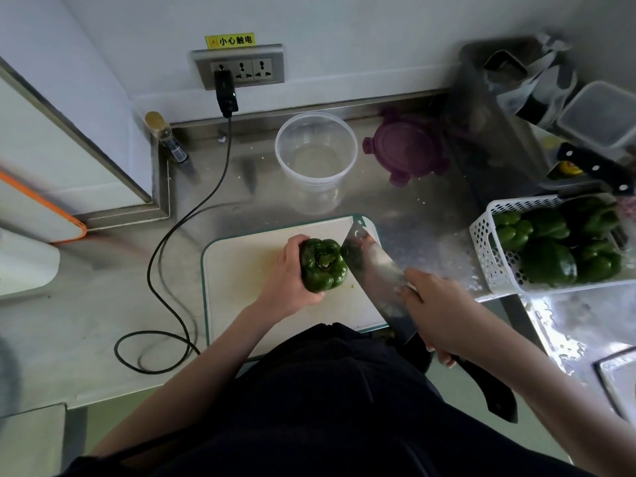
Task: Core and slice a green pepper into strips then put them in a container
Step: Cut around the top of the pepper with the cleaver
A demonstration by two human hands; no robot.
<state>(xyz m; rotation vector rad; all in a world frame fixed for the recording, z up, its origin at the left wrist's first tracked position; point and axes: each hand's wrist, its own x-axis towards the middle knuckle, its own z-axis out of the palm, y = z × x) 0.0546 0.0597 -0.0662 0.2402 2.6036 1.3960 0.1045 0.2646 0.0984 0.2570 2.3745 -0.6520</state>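
Gripping a whole green pepper point(323, 265) from its left side, the left hand point(289, 275) curls its fingers and thumb around it and steadies it, stem end up, on the white cutting board point(247, 270). The right hand point(437, 315) is wrapped around the black handle of a cleaver point(375, 270), with the forefinger reaching forward onto the wide steel blade. The blade is tilted, and its front part lies against the right side of the pepper; whether it has cut into the skin cannot be told.

The board has a green rim and lies on a steel surface point(103, 304), close to the person's dark clothing. Just behind the board stands a round clear container point(316, 160), open at the top. Beside it to the right lies a purple lid point(407, 149) with clip tabs. Further right, a white perforated basket point(488, 249) holds several more green peppers point(547, 259), and a black-handled knife point(595, 168) lies behind the basket. A square clear tub point(602, 115) sits in the far right corner.

On the wall, a black plug point(225, 92) sits in a socket strip point(241, 67), and its cable point(165, 242) loops across the surface left of the board. A small bottle point(167, 137) stands in the left corner.
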